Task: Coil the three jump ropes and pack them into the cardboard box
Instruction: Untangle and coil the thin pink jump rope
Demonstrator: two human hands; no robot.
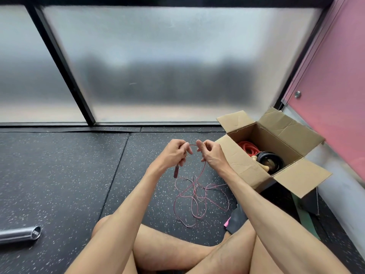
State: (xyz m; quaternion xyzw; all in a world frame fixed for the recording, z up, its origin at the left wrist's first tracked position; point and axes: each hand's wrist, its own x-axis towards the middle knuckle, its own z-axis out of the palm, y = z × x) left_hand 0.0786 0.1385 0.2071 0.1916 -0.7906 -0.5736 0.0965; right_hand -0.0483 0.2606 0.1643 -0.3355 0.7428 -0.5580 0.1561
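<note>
A black rubber floor (59,175) flecked with pale specks fills the lower half of the frame. It is bounded along the top by two frosted glass panes (158,56) set in black frames. A pink wall panel (335,95) is seen at the upper right.

Three jump ropes are counted. Two lie coiled inside the one cardboard box (302,178), which stands at centre right with all four flaps open: an orange-red rope (246,147) toward the back and a black rope (270,161) with wooden handles (264,167) nearer the front.

The third, a thin red wire rope (197,194), lies in loose tangled loops on the floor at centre. A short span of it is pinched between the curled fingers of the left hand (173,155) and the right hand (213,155), which are held close together. One dark red handle (176,173) hangs below the left hand.

One chrome tube (19,235) lies at the lower left.
</note>
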